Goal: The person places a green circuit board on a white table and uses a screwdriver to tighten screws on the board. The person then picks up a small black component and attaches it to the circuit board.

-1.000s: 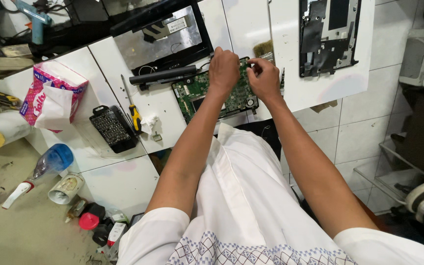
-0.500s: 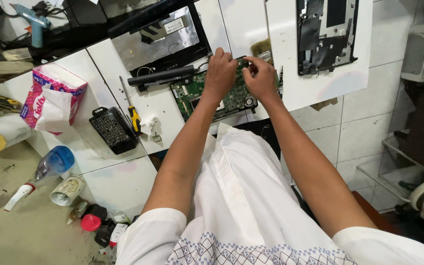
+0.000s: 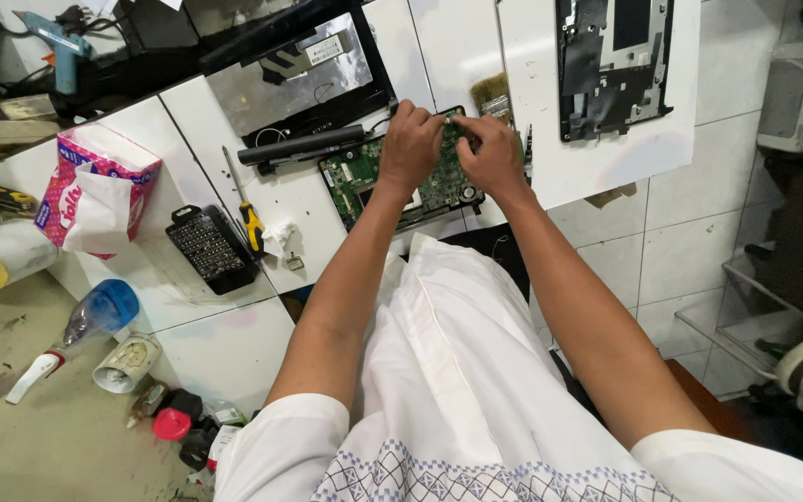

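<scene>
My fingertips meet over the far edge of the green circuit board (image 3: pixel 400 181), pinched together on something small and pale that I cannot make out. My left hand (image 3: pixel 411 144) is curled, knuckles up, its thumb and forefinger closed toward those of my right hand (image 3: pixel 487 153), which bends in from the other side; the two hands touch at the tips.

The board is flat and rectangular, matte green, studded with small dark chips and silvery connectors, and it lies on the white tiled surface (image 3: pixel 309 209) straight ahead of me. Just beyond it rests a long black rounded bar (image 3: pixel 313 146), and past that a black-framed laptop lid (image 3: pixel 304 74) with a dull grey metallic back. A bristle brush (image 3: pixel 492 93) lies near my right hand. Further right, a black plastic frame (image 3: pixel 617 60) sits on a white sheet. To the left are a yellow-handled screwdriver (image 3: pixel 245 214) and a black ridged bit case (image 3: pixel 209 249).
</scene>
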